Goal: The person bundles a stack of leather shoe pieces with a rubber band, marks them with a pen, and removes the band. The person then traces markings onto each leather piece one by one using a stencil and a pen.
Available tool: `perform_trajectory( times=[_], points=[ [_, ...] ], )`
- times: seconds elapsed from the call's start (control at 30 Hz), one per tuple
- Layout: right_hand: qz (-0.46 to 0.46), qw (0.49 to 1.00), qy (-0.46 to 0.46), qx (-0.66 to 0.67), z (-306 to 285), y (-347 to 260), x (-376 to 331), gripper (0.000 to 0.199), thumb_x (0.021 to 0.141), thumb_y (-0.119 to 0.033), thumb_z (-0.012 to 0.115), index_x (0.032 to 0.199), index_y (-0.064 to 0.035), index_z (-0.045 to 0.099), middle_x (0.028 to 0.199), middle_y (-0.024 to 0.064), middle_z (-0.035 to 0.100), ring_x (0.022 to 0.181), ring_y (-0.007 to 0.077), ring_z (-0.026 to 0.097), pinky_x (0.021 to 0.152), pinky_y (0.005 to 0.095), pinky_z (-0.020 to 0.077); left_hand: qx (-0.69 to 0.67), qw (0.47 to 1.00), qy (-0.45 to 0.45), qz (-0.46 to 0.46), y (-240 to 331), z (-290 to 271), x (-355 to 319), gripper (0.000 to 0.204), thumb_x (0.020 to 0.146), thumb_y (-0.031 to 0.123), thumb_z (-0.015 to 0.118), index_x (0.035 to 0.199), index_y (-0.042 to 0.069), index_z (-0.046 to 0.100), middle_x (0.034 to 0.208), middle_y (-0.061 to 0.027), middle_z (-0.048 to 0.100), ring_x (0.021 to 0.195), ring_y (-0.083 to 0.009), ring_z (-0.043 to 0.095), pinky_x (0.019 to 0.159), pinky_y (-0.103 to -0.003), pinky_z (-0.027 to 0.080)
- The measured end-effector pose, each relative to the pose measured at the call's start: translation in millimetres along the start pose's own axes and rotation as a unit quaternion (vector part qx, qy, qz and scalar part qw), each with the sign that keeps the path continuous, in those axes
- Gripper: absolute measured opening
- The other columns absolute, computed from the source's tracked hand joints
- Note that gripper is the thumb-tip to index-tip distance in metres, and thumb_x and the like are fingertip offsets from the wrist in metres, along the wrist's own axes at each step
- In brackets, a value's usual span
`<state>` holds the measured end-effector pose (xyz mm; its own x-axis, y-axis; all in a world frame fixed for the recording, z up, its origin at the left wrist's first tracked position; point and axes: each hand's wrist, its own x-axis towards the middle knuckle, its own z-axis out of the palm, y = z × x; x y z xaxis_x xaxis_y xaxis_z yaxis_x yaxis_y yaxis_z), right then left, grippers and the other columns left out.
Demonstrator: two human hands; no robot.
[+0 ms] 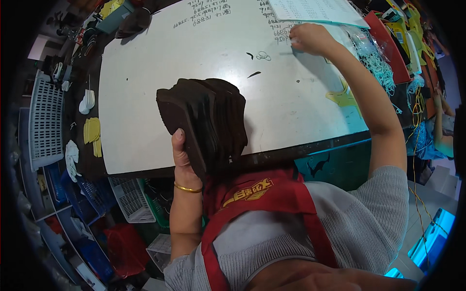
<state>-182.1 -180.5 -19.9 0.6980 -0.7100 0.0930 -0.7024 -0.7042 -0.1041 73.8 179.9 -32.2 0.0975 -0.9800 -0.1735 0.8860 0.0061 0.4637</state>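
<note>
At six o'clock of the white table [145, 111], the left hand [183, 154] was closed around the near end of a fanned stack of dark brown sole-shaped pieces [208, 119], thumb up along the outermost piece and the remaining fingers hidden behind the stack. The stack stood on edge at the table's near rim, leaning toward the person's chest and the red apron [262, 194]; a gold bangle [188, 188] circled the wrist below it. Toward one o'clock, the right hand [310, 39] was curled, knuckles up, with its fingertips pressed to the tabletop beside handwritten figures and just below a printed sheet [315, 9]; whether it held a pen or any small object could not be told. Loose dark slivers [253, 74] and a small wire loop [263, 56] lay between the two hands. At nine o'clock, yellow insole shapes [91, 131] and white pieces [87, 101] rested on the dark side bench, with white baskets [46, 121] beyond.

Judged risk: the stack was gripped at one end only and had already splayed, so the outer pieces could slide free and drop off the table edge into the baskets below. Attention appeared directed to the far hand, which would leave the grip unwatched. The extended right forearm could also sweep the bag of pale cord [376, 58] at two o'clock.
</note>
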Motion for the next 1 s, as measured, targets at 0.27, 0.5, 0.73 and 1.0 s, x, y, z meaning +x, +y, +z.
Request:
perform_trajectory(
  times=[0.27,0.5,0.73,1.0],
  points=[
    [0.036,0.996,0.052,0.057,5.7,-10.1,7.6,0.016,0.079,-0.015,0.061,0.075,-0.002,0.069,0.072,0.0132,0.069,0.067,0.0268,0.069,0.059,0.0379,0.0524,0.038,0.999,0.016,0.029,-11.0,5.9,-4.9,0.078,0.085,0.045,0.075,0.147,0.006,0.047,0.146,-0.0169,0.052,0.132,-0.0352,0.053,0.114,-0.053,0.042],
    [-0.026,0.804,-0.413,0.427,-51.9,-154.1,-39.1,0.021,0.087,-0.027,0.067,0.085,-0.0061,0.066,0.067,-0.0059,0.051,0.058,0.0046,0.041,0.052,0.0226,0.0319,-0.102,0.986,-0.123,0.037,-23.6,-12.4,-2.6,0.086,0.083,0.051,0.076,0.148,0.006,0.045,0.147,-0.0159,0.051,0.134,-0.0347,0.051,0.115,-0.055,0.041],
    [-0.009,0.761,-0.426,0.49,-35.5,-167.2,-43.5,0.024,0.095,-0.025,0.066,0.095,-0.0019,0.071,0.079,-0.0032,0.061,0.068,0.0054,0.053,0.06,0.0235,0.0434,-0.127,0.989,-0.052,-0.058,-24.5,-5.2,-3.3,0.097,0.068,0.033,0.09,0.146,-0.001,0.043,0.141,-0.0174,0.055,0.128,-0.032,0.056,0.113,-0.048,0.045],
    [-0.156,0.848,-0.393,0.32,-17.5,-147.6,-61.4,0.032,0.086,-0.026,0.06,0.094,0.0022,0.072,0.075,0.0163,0.069,0.067,0.0254,0.065,0.068,0.0403,0.0537,-0.018,0.998,0.021,-0.056,-12.9,39.5,-41.5,0.097,0.075,0.028,0.082,0.154,0.003,0.031,0.152,-0.0161,0.045,0.14,-0.0324,0.045,0.121,-0.046,0.032]
  ],
)
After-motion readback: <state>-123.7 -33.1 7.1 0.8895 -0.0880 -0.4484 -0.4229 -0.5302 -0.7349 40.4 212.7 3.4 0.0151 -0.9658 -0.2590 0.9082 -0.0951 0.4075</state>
